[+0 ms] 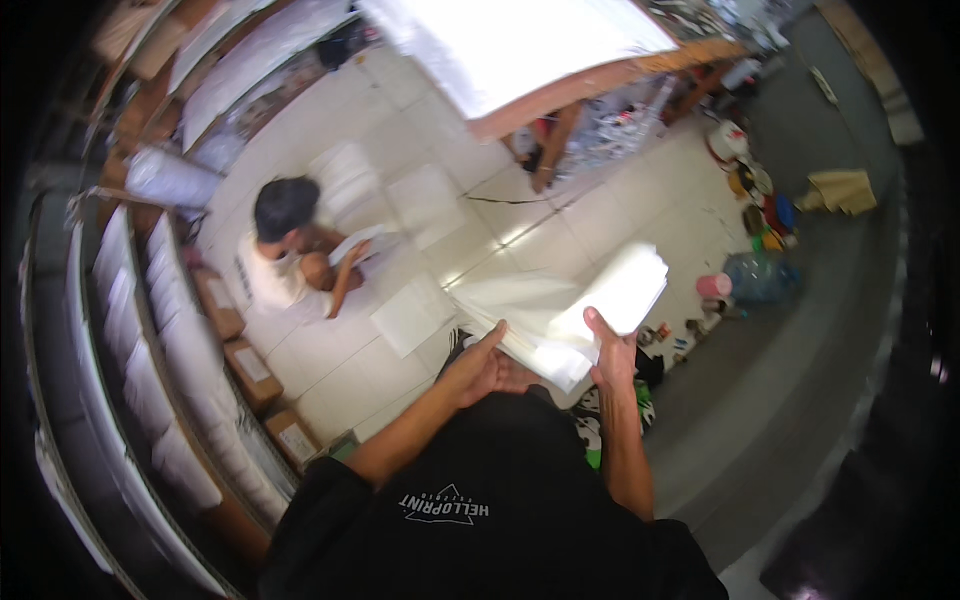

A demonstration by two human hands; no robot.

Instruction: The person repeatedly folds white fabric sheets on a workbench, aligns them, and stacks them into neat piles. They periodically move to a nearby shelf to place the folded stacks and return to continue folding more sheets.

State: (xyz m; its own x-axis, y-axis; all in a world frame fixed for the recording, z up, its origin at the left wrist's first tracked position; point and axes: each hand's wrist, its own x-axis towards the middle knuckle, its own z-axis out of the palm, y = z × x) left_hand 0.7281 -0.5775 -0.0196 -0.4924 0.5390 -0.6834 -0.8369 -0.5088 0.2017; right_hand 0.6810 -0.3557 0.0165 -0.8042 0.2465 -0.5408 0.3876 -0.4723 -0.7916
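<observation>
A bundle of thin white sheets [578, 322] is held by both hands, just right of the centre of the frame. Its lower left edge is gripped by the left hand [487, 374], thumb on top and fingers underneath. Its right part, thicker and folded over, is clasped by the right hand [613, 352], with the thumb pressed on the upper face; the fingers behind are mostly hidden. The sheets are spread more loosely toward the left. At centre left, a paler sheet is held by a seated co-worker [283, 255], beside whom more sheets [415, 315] are laid on the tiled floor [330, 395]. Cardboard boxes [252, 375] are lined up at lower left.
</observation>
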